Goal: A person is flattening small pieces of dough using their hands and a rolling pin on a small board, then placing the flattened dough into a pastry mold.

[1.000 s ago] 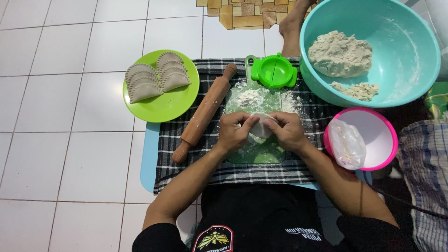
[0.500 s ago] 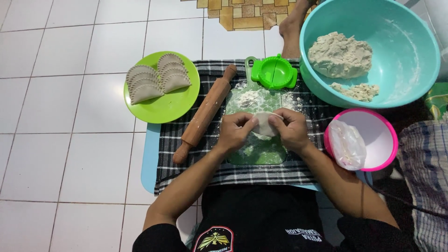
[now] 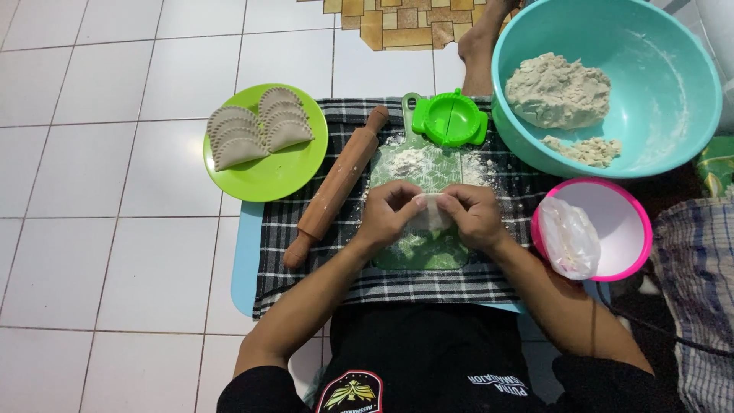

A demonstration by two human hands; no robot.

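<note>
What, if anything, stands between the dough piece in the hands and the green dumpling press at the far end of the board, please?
Nothing visible: the left hand and right hand hold the dough piece; only loose flour lies before the green press.

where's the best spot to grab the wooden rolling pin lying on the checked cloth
Grip the rolling pin around its thick middle barrel, coming from above. It lies flat and diagonal on the checked cloth, its narrow end handles offer less hold, and the left hand is nearest.

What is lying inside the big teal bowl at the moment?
Inside the teal bowl lie a large lump of dough, smaller dough crumbs nearer the person, and flour dust on the wall. The bowl's floor beneath the lump is covered.
</note>
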